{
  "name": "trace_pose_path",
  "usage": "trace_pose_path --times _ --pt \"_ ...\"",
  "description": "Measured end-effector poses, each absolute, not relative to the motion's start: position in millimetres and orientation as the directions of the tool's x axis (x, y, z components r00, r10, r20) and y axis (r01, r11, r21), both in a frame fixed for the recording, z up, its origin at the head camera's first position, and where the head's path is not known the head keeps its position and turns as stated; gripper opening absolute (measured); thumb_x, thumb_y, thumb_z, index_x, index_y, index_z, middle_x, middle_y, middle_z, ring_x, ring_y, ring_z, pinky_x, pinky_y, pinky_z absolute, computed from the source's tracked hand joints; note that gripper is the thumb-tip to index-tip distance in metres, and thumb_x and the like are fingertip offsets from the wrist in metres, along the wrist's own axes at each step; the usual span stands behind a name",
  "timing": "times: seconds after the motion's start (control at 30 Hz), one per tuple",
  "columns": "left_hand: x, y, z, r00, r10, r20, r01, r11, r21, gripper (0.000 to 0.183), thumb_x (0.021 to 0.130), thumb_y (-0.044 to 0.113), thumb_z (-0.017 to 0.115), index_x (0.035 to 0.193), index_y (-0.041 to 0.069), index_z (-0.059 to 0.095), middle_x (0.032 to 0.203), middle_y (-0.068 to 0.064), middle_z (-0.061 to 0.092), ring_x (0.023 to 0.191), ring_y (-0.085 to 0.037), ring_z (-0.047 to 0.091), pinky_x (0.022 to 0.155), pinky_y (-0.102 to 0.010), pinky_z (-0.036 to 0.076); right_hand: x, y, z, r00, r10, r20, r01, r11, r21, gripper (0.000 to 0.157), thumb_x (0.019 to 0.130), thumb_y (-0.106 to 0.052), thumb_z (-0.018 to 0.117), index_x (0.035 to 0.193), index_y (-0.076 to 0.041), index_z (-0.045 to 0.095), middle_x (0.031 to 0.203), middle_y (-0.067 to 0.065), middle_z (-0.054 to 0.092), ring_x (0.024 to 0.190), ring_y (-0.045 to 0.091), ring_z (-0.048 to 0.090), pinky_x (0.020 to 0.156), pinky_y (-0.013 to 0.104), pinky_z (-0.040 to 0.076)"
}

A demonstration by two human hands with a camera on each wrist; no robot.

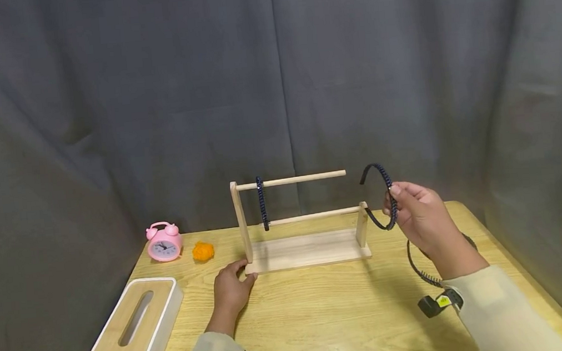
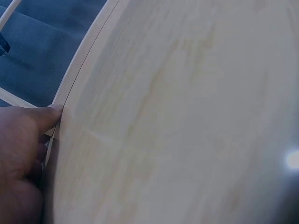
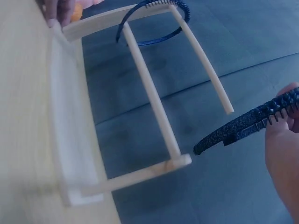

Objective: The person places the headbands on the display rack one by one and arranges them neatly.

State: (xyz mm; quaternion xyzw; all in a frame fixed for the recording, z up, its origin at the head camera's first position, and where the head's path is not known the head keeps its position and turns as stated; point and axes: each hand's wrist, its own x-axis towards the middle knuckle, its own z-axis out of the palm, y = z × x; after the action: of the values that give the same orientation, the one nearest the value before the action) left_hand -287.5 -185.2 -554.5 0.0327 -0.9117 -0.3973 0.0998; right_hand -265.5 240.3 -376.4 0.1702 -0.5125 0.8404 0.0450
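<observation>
My right hand (image 1: 425,218) pinches a dark blue braided headband (image 1: 385,174) between thumb and fingers, just off the right end of a wooden rack (image 1: 307,250). In the right wrist view, this headband (image 3: 247,120) shows small comb teeth, and its tips point toward the rack's rods. On the rack's left side hangs another dark headband (image 1: 262,202), looped over the upper rod (image 1: 306,178). My left hand (image 1: 232,288) grips the base's left end; the left wrist view shows the thumb (image 2: 49,114) on its edge.
A third toothed headband (image 1: 424,275) lies on the table, partly behind my right forearm. To the left are a pink alarm clock (image 1: 164,243), an orange crumpled ball (image 1: 203,251) and a white tissue box (image 1: 166,330) with a wooden lid. Dark curtains (image 1: 178,95) surround the table.
</observation>
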Motion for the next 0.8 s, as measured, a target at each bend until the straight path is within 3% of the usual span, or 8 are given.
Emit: trace_pose_path --times 0.3,0.8 --pt "-285 -184 -553 -0.978 -0.146 0.148 0.012 0.671 0.741 0.047 0.099 0.021 0.083 0.143 0.008 0.073 0.144 -0.017 0.072 0.142 -0.045 0.059 0.121 -0.062 0.047 -292 222 -356 -0.988 -0.082 0.132 -0.063 -0.567 -0.821 0.016 0.109 -0.015 0.068 0.099 -0.005 0.074 0.086 0.004 0.068 0.079 0.013 0.066 0.074 0.021 0.063" --pt "-286 -185 -555 -0.974 -0.145 0.176 0.031 0.68 0.733 0.045 0.098 0.02 0.085 0.14 0.008 0.074 0.141 -0.017 0.073 0.137 -0.045 0.062 0.117 -0.061 0.051 -315 197 -353 -0.996 -0.056 -0.064 0.084 -0.502 -0.861 0.016 0.105 -0.023 0.076 0.102 -0.008 0.071 0.09 -0.002 0.064 0.081 0.011 0.061 0.072 0.02 0.062"
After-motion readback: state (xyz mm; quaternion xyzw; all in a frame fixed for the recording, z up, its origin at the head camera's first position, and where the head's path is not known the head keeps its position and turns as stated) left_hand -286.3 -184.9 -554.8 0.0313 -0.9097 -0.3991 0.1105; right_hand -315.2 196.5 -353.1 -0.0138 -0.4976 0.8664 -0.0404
